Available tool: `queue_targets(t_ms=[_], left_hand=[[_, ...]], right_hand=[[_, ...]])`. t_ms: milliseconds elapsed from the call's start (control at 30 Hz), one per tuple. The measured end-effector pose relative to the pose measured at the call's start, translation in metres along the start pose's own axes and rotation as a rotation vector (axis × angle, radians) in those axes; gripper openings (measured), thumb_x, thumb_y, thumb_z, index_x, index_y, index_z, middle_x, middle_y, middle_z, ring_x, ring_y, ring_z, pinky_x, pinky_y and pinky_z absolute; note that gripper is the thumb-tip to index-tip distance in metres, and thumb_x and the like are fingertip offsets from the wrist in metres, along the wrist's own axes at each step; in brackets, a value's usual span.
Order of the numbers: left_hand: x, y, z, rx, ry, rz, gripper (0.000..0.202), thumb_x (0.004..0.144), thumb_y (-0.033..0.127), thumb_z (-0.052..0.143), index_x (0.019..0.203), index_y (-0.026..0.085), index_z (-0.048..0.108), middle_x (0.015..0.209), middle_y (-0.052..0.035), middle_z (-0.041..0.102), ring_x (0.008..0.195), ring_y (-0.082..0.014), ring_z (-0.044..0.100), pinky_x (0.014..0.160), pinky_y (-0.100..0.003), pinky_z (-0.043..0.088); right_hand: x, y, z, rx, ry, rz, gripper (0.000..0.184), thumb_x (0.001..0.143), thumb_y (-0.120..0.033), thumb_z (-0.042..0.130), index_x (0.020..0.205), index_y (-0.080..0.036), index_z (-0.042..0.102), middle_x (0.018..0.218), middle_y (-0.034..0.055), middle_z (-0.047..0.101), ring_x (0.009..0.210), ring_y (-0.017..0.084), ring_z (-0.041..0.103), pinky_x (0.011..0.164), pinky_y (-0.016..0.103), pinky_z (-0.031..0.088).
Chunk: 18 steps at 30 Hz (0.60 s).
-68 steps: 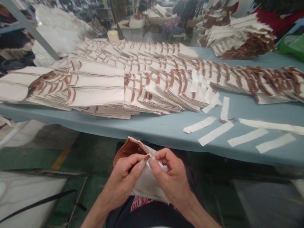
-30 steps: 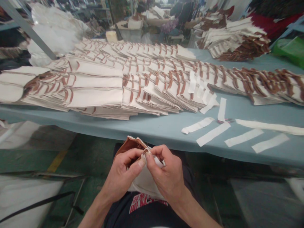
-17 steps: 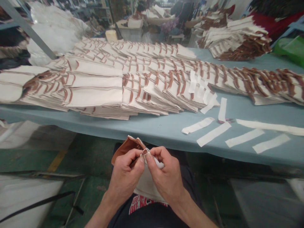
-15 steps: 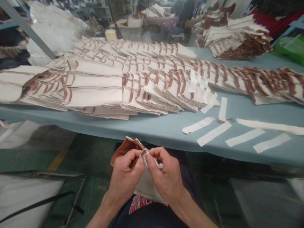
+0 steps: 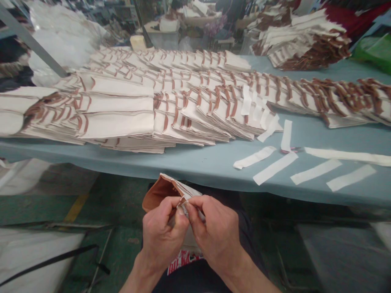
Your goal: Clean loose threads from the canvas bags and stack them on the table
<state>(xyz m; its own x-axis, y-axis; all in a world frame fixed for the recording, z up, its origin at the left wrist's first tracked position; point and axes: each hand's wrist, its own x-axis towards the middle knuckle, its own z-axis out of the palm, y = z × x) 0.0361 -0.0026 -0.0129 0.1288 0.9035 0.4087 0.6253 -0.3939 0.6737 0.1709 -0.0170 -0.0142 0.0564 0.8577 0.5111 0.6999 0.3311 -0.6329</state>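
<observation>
Cloth piece (image 5: 167, 190), one: your left hand (image 5: 163, 232) and right hand (image 5: 216, 230) are pinching its edge, its brown side (image 5: 155, 197) lying toward ten o'clock, nearer your left.

In the lower centre, your left hand (image 5: 163, 232) and right hand (image 5: 215, 228) are pinching the cloth piece (image 5: 161, 194) side by side, so very little room is showing between them. Just above, the front edge of the blue table (image 5: 210, 167) is blocking a low way forward. From left to centre, cream stacks (image 5: 119, 124) are barring the passage, and at upper left a grey post (image 5: 33, 42) is slanting. Right of centre, blue surface is showing between flat white strips (image 5: 275, 168), giving you passing room above.
</observation>
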Motion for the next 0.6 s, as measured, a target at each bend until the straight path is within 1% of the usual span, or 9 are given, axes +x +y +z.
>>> queue_targets(t_ms=[100, 200, 267, 400, 467, 533, 600], left_hand=[[0.0, 0.0, 0.001, -0.013, -0.006, 0.016, 0.022, 0.088, 0.015, 0.049, 0.077, 0.016, 0.068, 0.056, 0.0047, 0.066, 0.041, -0.0079, 0.057, 0.045, -0.016, 0.045], [-0.001, -0.001, 0.003, -0.008, 0.005, 0.021, 0.022, 0.088, 0.014, 0.049, 0.08, 0.016, 0.069, 0.059, 0.0043, 0.067, 0.042, -0.0078, 0.058, 0.046, -0.016, 0.046], [-0.001, -0.001, 0.004, 0.009, 0.032, 0.041, 0.022, 0.089, 0.013, 0.049, 0.081, 0.016, 0.069, 0.061, 0.0036, 0.069, 0.044, -0.0082, 0.06, 0.048, -0.016, 0.048], [-0.001, -0.002, 0.003, 0.031, 0.055, 0.11, 0.02, 0.088, 0.011, 0.05, 0.083, 0.016, 0.069, 0.065, 0.0027, 0.071, 0.048, -0.009, 0.063, 0.051, -0.017, 0.049], [0.0, -0.004, 0.003, 0.035, 0.04, 0.143, 0.02, 0.088, 0.011, 0.05, 0.083, 0.016, 0.069, 0.065, 0.0021, 0.071, 0.05, -0.0098, 0.065, 0.052, -0.018, 0.049], [0.0, -0.007, 0.004, 0.021, 0.026, 0.166, 0.02, 0.088, 0.011, 0.05, 0.082, 0.016, 0.068, 0.064, 0.0016, 0.071, 0.05, -0.0103, 0.065, 0.052, -0.019, 0.048], [0.0, -0.01, 0.005, -0.013, 0.015, 0.173, 0.019, 0.087, 0.011, 0.05, 0.081, 0.016, 0.068, 0.063, 0.0017, 0.069, 0.049, -0.0104, 0.064, 0.051, -0.019, 0.048]], right_hand=[[-0.001, 0.003, -0.001, -0.018, -0.004, -0.038, 0.035, 0.109, -0.024, 0.046, 0.083, -0.017, 0.068, 0.069, 0.0011, 0.073, 0.061, 0.015, 0.068, 0.063, 0.027, 0.043], [-0.002, 0.004, 0.0, -0.022, -0.017, -0.029, 0.032, 0.108, -0.024, 0.049, 0.084, -0.018, 0.069, 0.071, 0.0013, 0.073, 0.061, 0.016, 0.067, 0.064, 0.028, 0.041], [-0.002, 0.004, 0.0, 0.015, -0.035, 0.018, 0.031, 0.106, -0.025, 0.051, 0.082, -0.019, 0.069, 0.07, 0.0008, 0.072, 0.061, 0.015, 0.066, 0.063, 0.028, 0.04], [-0.001, 0.004, -0.001, 0.189, -0.121, 0.207, 0.024, 0.1, -0.022, 0.058, 0.077, -0.019, 0.066, 0.068, -0.0017, 0.07, 0.061, 0.012, 0.065, 0.062, 0.024, 0.04], [-0.001, 0.005, -0.003, 0.213, -0.164, 0.245, 0.021, 0.098, -0.021, 0.059, 0.078, -0.02, 0.066, 0.07, -0.0018, 0.07, 0.062, 0.012, 0.064, 0.063, 0.023, 0.04], [0.0, 0.007, -0.004, 0.183, -0.187, 0.249, 0.022, 0.099, -0.024, 0.058, 0.079, -0.02, 0.066, 0.073, -0.0003, 0.071, 0.066, 0.014, 0.063, 0.065, 0.025, 0.039], [0.0, 0.01, -0.006, 0.2, -0.244, 0.308, 0.022, 0.099, -0.027, 0.057, 0.08, -0.02, 0.066, 0.074, 0.0006, 0.069, 0.069, 0.015, 0.062, 0.067, 0.026, 0.038]])
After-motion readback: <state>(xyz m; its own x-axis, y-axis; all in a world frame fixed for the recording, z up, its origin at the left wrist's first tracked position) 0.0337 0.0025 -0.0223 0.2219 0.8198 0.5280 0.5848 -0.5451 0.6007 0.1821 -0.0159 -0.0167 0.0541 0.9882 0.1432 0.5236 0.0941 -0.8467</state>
